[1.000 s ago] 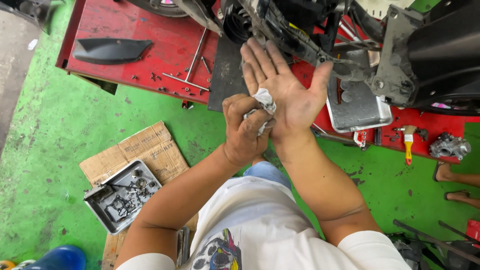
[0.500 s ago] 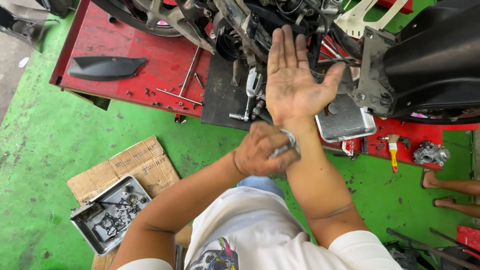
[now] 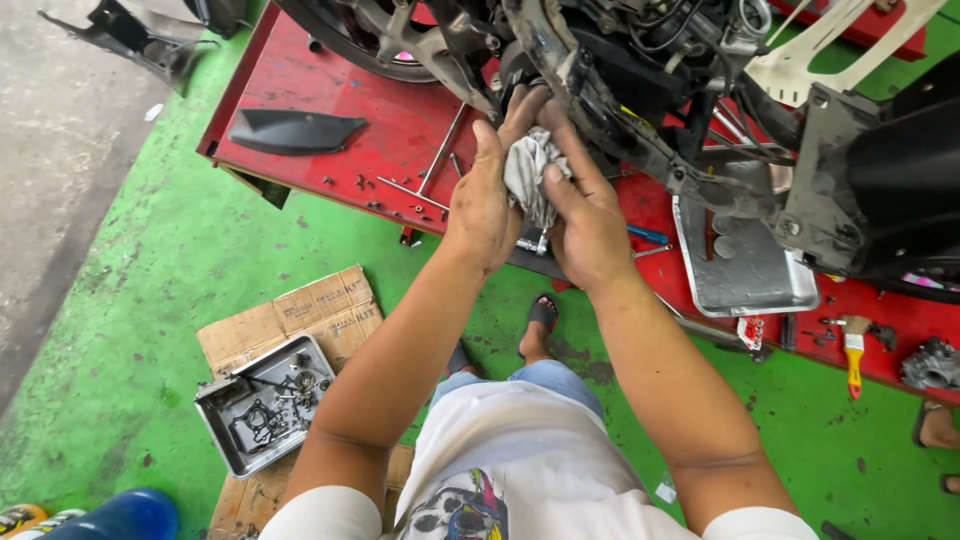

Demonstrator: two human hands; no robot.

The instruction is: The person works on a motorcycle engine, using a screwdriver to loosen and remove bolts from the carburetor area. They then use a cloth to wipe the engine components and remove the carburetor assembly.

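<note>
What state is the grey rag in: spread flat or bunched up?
Bunched up: the rag is crumpled between the left hand and right hand.

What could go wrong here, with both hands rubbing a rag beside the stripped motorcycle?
The rag bunched between the left hand and right hand sits close to the exposed motorcycle frame; it may snag there. Loose bolts scattered on the red lift table could roll off its edge. The sandalled foot is bare to anything that drops.
</note>
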